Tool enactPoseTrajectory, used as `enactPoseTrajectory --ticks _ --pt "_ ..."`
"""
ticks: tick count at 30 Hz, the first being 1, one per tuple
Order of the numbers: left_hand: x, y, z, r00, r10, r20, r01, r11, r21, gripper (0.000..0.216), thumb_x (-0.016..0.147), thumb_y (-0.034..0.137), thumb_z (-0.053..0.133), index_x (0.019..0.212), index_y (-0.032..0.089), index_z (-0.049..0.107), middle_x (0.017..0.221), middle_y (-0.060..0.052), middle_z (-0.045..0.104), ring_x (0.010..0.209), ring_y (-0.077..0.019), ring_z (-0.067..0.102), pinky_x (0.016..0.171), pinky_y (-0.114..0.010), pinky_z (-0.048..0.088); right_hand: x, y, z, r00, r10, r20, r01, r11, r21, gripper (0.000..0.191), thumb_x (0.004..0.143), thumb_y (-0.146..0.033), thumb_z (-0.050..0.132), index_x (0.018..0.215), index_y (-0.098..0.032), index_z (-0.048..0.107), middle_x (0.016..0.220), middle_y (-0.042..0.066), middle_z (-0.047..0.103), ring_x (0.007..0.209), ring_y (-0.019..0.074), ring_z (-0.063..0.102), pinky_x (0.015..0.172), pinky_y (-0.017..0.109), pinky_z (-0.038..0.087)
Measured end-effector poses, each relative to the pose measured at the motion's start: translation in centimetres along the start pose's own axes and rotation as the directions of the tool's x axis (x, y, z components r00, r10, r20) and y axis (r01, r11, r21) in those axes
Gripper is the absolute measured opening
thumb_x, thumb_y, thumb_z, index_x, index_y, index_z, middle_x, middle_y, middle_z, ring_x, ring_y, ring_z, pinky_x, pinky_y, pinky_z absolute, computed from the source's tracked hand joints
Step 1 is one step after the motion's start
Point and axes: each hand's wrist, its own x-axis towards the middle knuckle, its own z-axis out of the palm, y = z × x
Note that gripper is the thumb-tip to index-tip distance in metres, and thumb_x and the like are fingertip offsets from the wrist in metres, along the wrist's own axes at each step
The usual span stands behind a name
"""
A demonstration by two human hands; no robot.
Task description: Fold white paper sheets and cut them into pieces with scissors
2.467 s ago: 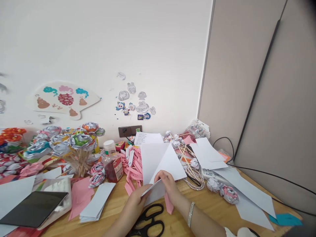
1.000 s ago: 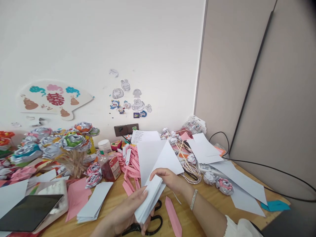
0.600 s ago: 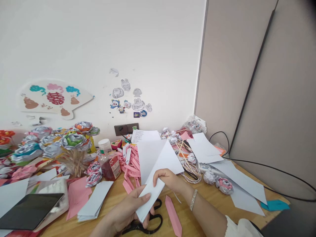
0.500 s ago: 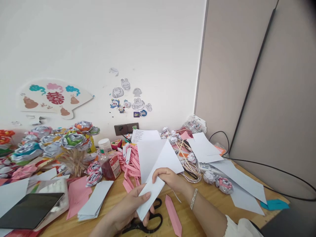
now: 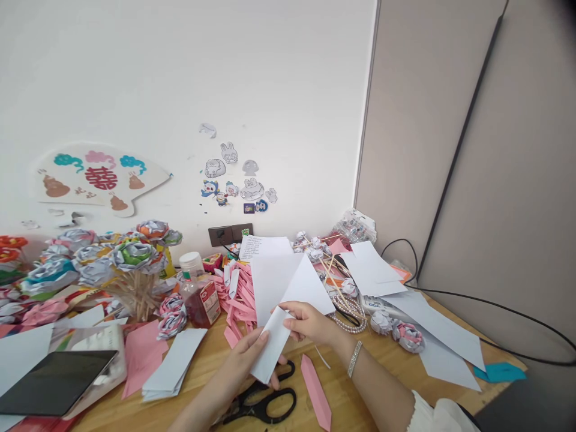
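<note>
A folded strip of white paper (image 5: pixel 273 348) is held between both hands over the table. My left hand (image 5: pixel 249 354) grips its left edge, thumb on top and fingers beneath. At the upper right end, my right hand (image 5: pixel 308 321) pinches the strip between thumb and fingers. Under the hands lie black-handled scissors (image 5: pixel 281 405), their blades partly hidden by my left arm. A folded pink paper strip (image 5: pixel 316 393) rests to the right of the scissors. Behind the hands are larger white sheets (image 5: pixel 279 273).
Folded pink strips (image 5: pixel 240 294) are heaped beside a bottle (image 5: pixel 200 300). Paper flowers on sticks (image 5: pixel 137 258) stand at left, near a black tablet (image 5: pixel 56 384) and stacked white paper (image 5: pixel 173 366). Bead strings (image 5: pixel 353 324) and loose white sheets (image 5: pixel 441 327) lie at right. A black cable (image 5: pixel 486 306) trails there.
The paper strip has tilted and shifted slightly up in my hands. My right hand's fingers have moved from over its top edge to a pinch at its upper right side.
</note>
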Motion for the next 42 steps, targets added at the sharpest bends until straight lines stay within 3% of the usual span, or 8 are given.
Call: enactPoseTrajectory --ticks 10,13,17,25,29,35,38,42 --pt "0.9 -1.0 0.5 0.979 0.074 -0.189 -0.019 0.96 0.279 0.044 0.074 0.06 0.043 0.079 0.016 0.05 0.049 0.002 0.059 0.028 -0.0087 0.044 0.027 -0.019 0.03 0.1 0.6 0.7 0.998 0.048 -0.051 -0.05 0.997 -0.054 0.043 0.075 -0.045 0.056 0.106 -0.015 0.054 0.06 -0.004 0.048 0.047 0.0069 0.042 0.043 0.018 0.032" --pt "0.7 -1.1 0.7 0.983 0.076 -0.165 -0.008 0.926 0.377 0.044 0.076 0.058 0.039 0.079 0.016 0.052 0.053 0.001 0.059 0.033 -0.0092 0.046 0.028 -0.019 0.032 0.0 0.7 1.2 0.993 0.052 -0.105 -0.071 0.98 -0.185 0.035 0.071 -0.044 0.062 0.09 -0.015 0.061 0.068 -0.002 0.053 0.056 0.009 0.046 0.048 0.018 0.036" --pt "0.3 -0.5 1.0 0.989 0.042 -0.139 0.021 0.906 0.423 0.046 0.077 0.058 0.037 0.082 0.015 0.054 0.06 -0.001 0.061 0.038 -0.0105 0.049 0.031 -0.02 0.036 0.1 0.7 1.8 0.987 0.03 -0.155 -0.064 0.973 -0.223 0.028 0.071 -0.04 0.062 0.072 -0.012 0.063 0.058 -0.004 0.049 0.055 0.0088 0.043 0.05 0.018 0.034" --pt "0.3 -0.5 0.0 0.99 -0.002 -0.141 0.059 0.915 0.4 0.049 0.073 0.063 0.038 0.079 0.016 0.054 0.053 0.003 0.05 0.042 -0.0129 0.05 0.031 -0.02 0.033 0.2 0.3 2.1 0.984 -0.009 -0.179 -0.038 0.966 -0.255 0.023 0.074 -0.034 0.058 0.077 -0.012 0.065 0.062 -0.002 0.054 0.057 0.0097 0.045 0.052 0.019 0.034" --pt "0.5 -0.3 -0.2 0.974 0.14 -0.177 -0.032 0.861 0.507 0.046 0.071 0.06 0.045 0.064 0.016 0.056 0.05 0.003 0.047 0.045 -0.0115 0.043 0.038 -0.021 0.031 0.2 0.5 1.9 0.982 -0.011 -0.19 -0.036 0.97 -0.239 0.026 0.073 -0.037 0.059 0.074 -0.012 0.064 0.058 -0.003 0.049 0.055 0.0089 0.04 0.05 0.019 0.032" --pt "0.2 1.6 -0.5 0.951 0.178 -0.252 -0.083 0.934 0.347 0.044 0.062 0.06 0.055 0.059 0.016 0.056 0.05 0.004 0.043 0.05 -0.0114 0.039 0.045 -0.021 0.029 0.4 0.1 1.7 0.955 -0.072 -0.289 0.043 0.994 -0.104 0.036 0.074 -0.047 0.055 0.061 -0.013 0.052 0.055 -0.005 0.037 0.052 0.0077 0.031 0.046 0.02 0.023" --pt "0.1 2.1 -0.8 0.924 0.246 -0.293 -0.119 0.912 0.392 0.047 0.058 0.062 0.058 0.05 0.017 0.05 0.048 0.005 0.04 0.049 -0.0102 0.036 0.045 -0.02 0.028 0.4 -0.1 1.4 0.951 -0.073 -0.3 0.052 0.996 -0.077 0.039 0.077 -0.049 0.049 0.058 -0.015 0.045 0.055 -0.005 0.034 0.051 0.0077 0.03 0.047 0.02 0.023" --pt "0.1 1.5 -0.7 0.926 0.141 -0.349 -0.037 0.956 0.29 0.045 0.063 0.062 0.053 0.055 0.018 0.05 0.041 0.009 0.032 0.037 -0.007 0.027 0.037 -0.02 0.018 0.3 -0.4 1.4 0.939 -0.086 -0.332 0.069 0.996 -0.063 0.038 0.077 -0.045 0.051 0.055 -0.017 0.038 0.054 -0.005 0.03 0.051 0.0073 0.027 0.046 0.021 0.02"
